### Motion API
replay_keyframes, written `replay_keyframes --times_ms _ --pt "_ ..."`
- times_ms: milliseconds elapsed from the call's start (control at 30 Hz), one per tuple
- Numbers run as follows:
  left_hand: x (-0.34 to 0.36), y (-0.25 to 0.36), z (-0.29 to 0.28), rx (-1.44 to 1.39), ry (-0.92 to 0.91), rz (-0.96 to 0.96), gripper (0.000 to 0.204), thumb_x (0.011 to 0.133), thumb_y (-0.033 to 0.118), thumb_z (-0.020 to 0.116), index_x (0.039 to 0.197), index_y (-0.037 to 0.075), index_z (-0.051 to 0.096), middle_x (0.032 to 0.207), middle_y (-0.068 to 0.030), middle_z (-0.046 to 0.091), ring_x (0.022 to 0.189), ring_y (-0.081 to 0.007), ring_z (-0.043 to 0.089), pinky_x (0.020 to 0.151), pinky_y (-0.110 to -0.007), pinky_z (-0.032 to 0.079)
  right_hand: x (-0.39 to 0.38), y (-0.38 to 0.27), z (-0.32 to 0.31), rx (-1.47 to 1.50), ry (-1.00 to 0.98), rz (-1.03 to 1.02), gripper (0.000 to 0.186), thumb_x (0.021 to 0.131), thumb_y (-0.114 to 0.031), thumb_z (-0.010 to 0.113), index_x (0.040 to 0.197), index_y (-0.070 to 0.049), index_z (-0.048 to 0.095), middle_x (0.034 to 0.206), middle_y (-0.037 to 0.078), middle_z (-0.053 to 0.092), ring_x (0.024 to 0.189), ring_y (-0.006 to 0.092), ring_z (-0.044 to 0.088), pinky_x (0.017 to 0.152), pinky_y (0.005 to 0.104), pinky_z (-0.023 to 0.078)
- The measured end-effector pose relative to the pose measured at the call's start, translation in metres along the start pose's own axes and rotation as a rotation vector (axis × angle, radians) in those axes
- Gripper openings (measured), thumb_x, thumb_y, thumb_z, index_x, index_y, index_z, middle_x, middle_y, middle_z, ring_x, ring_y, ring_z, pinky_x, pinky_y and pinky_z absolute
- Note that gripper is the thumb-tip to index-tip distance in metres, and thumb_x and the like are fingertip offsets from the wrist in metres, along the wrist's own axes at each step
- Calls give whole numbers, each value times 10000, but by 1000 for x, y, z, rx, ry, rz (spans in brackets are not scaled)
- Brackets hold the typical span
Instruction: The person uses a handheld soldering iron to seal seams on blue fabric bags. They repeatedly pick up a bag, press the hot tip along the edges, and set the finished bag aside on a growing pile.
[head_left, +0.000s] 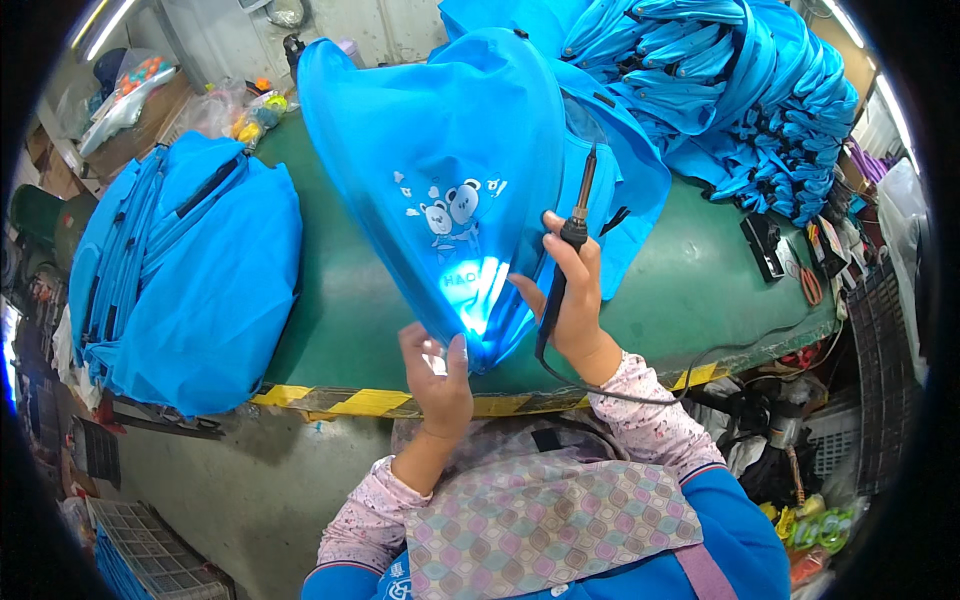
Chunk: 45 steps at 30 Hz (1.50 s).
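A blue fabric canopy (400, 130) with a printed pair of cartoon bears stands upright on the green table, its framed folds narrowing to a tip at the near edge. Bright light falls on its lower part. My left hand (440, 385) is just left of that tip, thumb and fingers apart; whether the thumb touches the cloth is unclear. In my right hand (577, 300) is a soldering iron (558, 285), held by its black handle with the metal tip pointing up and away, beside the canopy's right side. Its black cord runs off to the right.
A folded blue canopy (215, 290) lies at the left of the green table (340, 345). A large pile of blue canopies (760, 100) fills the far right. Scissors (810, 286) and a black-and-white box (765, 245) sit near the right edge. Yellow-black tape (370, 401) lines the front edge.
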<state>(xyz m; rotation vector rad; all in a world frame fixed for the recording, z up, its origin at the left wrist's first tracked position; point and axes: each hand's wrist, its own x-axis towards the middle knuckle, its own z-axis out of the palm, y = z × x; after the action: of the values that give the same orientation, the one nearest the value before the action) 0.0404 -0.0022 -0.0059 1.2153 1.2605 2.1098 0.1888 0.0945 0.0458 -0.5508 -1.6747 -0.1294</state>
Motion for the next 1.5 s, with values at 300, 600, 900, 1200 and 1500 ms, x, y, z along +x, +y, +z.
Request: replay_keyframes --times_ms 300,600,900,1200,1500 --pt "13 -13 23 -400 -174 -416 213 919 80 725 1047 43 559 955 -29 651 851 -79 583 771 -238 466 1 -31 -26 -105 50 -46 375 737 -24 786 1092 -90 682 774 42 562 730 244 473 678 373 348" --pt "10 -7 35 -441 -151 -422 222 917 104 738 1001 72 535 879 -4 639 779 -60 573 691 -207 456 -4 -49 -53 22 -122 -105 282 785 -195 747 1038 -82 699 646 -31 529 623 177 472 681 356 333" --pt "9 8 36 -373 -122 -415 214 921 79 723 1021 59 534 946 -31 623 811 -80 580 711 -214 466 8 -56 -45 -85 -157 -209 298 753 -184 766 1030 -108 684 696 -46 530 661 154 484 683 346 345" --pt "19 22 37 -475 -84 -386 244 930 46 690 1136 25 560 1107 -89 640 993 -144 622 884 -297 511 1 -45 -56 135 198 314 250 948 -42 632 1193 -17 594 758 79 635 700 204 586 657 339 466" --pt "25 50 44 418 -359 162 774 887 170 754 1458 -55 282 1205 -194 603 1131 -336 594 956 -381 479 28 24 -8 134 269 508 593 926 -59 649 1432 -29 341 1440 178 431 1183 312 527 961 411 446"
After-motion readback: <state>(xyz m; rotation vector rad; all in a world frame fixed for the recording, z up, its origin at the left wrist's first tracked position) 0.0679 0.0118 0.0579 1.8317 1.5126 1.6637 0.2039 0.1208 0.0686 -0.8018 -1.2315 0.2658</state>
